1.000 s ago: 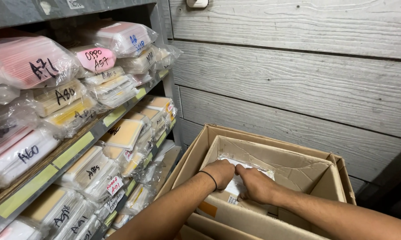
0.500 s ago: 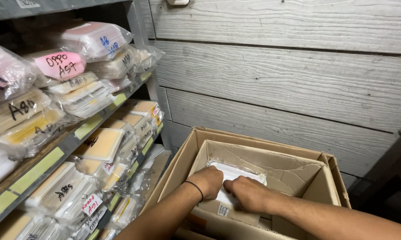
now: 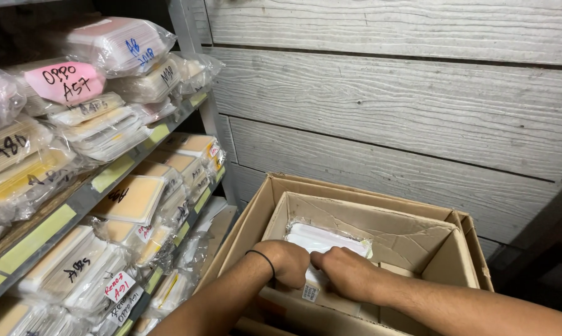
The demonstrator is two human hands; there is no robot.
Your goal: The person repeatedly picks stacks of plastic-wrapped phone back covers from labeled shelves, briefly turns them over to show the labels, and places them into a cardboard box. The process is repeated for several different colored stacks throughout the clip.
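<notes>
1. The fingers of both hands curl down out of sight around the near end of a clear plastic-wrapped bundle [image 3: 328,244] of flat white packs, clamped on it from either side.
2. The left hand [image 3: 289,262], a thin black band on its wrist, grips the bundle's left corner; the right hand [image 3: 349,272] grips just beside it, knuckles nearly touching.
3. The bundle lies inside the inner cardboard box [image 3: 380,230], against its left and near walls. The wrap is crinkled and glossy, and a small white label hangs at the near edge.
4. The inner box is creased brown card; it sits nested in a larger outer cardboard box [image 3: 467,230] with its flaps standing open.
5. Behind the boxes runs a wall of grey, rough-grained planks [image 3: 387,106].
6. To the left, a metal shelf rack [image 3: 106,180] holds many similar bundles in clear film, some yellow, one with a pink card [image 3: 66,81].
</notes>
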